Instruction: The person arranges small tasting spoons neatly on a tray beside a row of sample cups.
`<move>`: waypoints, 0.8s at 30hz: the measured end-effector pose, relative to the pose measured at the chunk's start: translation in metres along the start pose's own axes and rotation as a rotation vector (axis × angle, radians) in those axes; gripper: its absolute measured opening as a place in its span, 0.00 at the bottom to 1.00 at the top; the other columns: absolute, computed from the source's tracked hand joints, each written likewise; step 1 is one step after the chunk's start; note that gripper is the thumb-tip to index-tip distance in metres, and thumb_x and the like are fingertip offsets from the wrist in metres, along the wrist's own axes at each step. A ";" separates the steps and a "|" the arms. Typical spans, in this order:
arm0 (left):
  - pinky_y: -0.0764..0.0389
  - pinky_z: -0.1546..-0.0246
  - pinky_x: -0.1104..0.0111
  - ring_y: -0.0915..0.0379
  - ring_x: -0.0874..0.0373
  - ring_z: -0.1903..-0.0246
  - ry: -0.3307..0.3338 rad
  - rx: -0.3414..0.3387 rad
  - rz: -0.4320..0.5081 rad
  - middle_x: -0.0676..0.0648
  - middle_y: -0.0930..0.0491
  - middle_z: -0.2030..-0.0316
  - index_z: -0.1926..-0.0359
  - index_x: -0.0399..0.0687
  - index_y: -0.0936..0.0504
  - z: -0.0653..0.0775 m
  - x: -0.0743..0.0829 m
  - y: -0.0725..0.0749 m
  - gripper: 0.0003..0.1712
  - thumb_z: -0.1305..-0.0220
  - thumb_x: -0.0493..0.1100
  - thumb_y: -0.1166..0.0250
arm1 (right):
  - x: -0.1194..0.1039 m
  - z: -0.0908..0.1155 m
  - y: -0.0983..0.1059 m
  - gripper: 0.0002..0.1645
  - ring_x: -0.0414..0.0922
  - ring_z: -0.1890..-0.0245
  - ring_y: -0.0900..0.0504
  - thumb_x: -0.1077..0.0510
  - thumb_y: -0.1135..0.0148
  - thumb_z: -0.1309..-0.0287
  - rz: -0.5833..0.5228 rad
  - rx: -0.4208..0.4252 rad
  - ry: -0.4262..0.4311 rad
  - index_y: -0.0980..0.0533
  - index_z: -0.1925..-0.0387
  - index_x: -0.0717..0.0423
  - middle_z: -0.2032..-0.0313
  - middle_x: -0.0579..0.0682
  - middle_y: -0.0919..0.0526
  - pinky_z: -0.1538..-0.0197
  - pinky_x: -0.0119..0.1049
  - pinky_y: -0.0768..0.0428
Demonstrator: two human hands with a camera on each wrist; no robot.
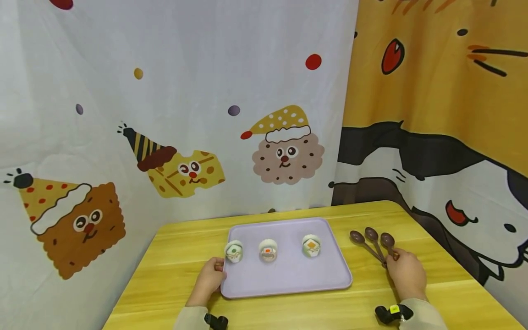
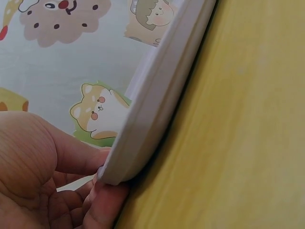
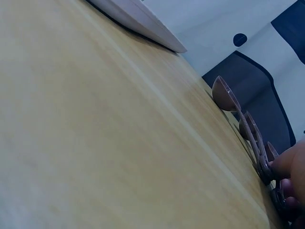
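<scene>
My left hand pinches the left rim of a lilac tray, thumb above and fingers below, as the left wrist view shows. On the tray stand three small cup-like things with printed pictures: a green one close to my left fingers, a pinkish one beside it and a pale green one farther right. Right of the tray, my right hand grips three brown spoons by their handles, bowls fanned out and pointing away. The handle ends are hidden by the hand.
The tray and spoons are on a yellow wood-grain table. A white curtain with cartoon snacks hangs behind it, and an orange, black and white animal-print curtain is on the right. Dark cameras sit on both wrists.
</scene>
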State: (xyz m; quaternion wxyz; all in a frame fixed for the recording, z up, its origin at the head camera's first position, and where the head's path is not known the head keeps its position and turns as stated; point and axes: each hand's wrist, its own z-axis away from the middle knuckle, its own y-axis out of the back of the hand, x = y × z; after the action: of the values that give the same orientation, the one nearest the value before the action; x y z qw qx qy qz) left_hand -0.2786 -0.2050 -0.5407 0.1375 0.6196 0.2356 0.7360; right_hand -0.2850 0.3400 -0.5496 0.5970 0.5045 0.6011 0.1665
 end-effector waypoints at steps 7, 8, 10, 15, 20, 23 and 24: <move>0.21 0.75 0.62 0.26 0.47 0.64 -0.023 0.010 0.006 0.38 0.25 0.61 0.44 0.31 0.26 0.000 0.002 0.000 0.23 0.41 0.26 0.39 | 0.001 0.000 0.003 0.22 0.61 0.68 0.17 0.58 0.39 0.38 0.004 0.009 0.026 0.21 0.48 0.70 0.65 0.64 0.15 0.66 0.58 0.23; 0.21 0.75 0.62 0.26 0.47 0.64 -0.026 0.010 0.008 0.39 0.25 0.61 0.44 0.30 0.26 0.000 0.002 0.000 0.23 0.41 0.26 0.39 | 0.001 0.001 0.003 0.22 0.61 0.68 0.17 0.58 0.40 0.38 0.003 0.008 0.025 0.21 0.47 0.70 0.66 0.63 0.15 0.66 0.58 0.23; 0.21 0.76 0.62 0.26 0.47 0.64 -0.031 0.006 0.011 0.39 0.25 0.62 0.44 0.30 0.26 0.000 0.002 0.000 0.23 0.42 0.26 0.39 | 0.001 0.001 0.004 0.22 0.59 0.70 0.18 0.58 0.40 0.38 0.001 0.006 0.019 0.21 0.47 0.70 0.67 0.62 0.15 0.68 0.56 0.23; 0.21 0.75 0.62 0.26 0.47 0.64 -0.034 0.002 0.023 0.39 0.25 0.62 0.44 0.30 0.26 0.000 0.003 -0.001 0.23 0.42 0.26 0.39 | 0.001 0.001 0.006 0.23 0.55 0.71 0.21 0.57 0.42 0.37 -0.009 0.010 0.003 0.22 0.47 0.69 0.70 0.59 0.17 0.69 0.53 0.25; 0.21 0.76 0.62 0.25 0.47 0.65 -0.036 0.000 0.031 0.39 0.25 0.62 0.44 0.30 0.26 0.000 0.002 0.000 0.23 0.42 0.26 0.40 | -0.001 0.002 0.004 0.23 0.55 0.71 0.21 0.56 0.42 0.37 -0.024 0.030 0.010 0.21 0.47 0.69 0.69 0.58 0.18 0.68 0.52 0.26; 0.21 0.76 0.62 0.25 0.47 0.64 -0.034 0.000 0.021 0.39 0.25 0.62 0.44 0.30 0.26 0.000 0.000 0.000 0.23 0.42 0.26 0.40 | -0.002 0.003 0.003 0.22 0.57 0.68 0.20 0.56 0.41 0.37 -0.034 0.031 0.008 0.21 0.47 0.68 0.68 0.58 0.17 0.65 0.55 0.25; 0.21 0.76 0.62 0.26 0.47 0.64 -0.030 -0.002 0.018 0.39 0.25 0.61 0.44 0.30 0.26 0.001 0.000 0.000 0.23 0.41 0.26 0.40 | -0.002 0.003 0.003 0.22 0.57 0.67 0.20 0.56 0.41 0.37 -0.039 0.029 0.004 0.21 0.47 0.68 0.67 0.58 0.17 0.65 0.56 0.25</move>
State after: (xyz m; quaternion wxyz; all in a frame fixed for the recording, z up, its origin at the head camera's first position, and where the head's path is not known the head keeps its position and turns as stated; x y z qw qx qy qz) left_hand -0.2778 -0.2051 -0.5409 0.1351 0.6325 0.2274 0.7281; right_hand -0.2819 0.3386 -0.5471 0.5916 0.5010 0.6143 0.1469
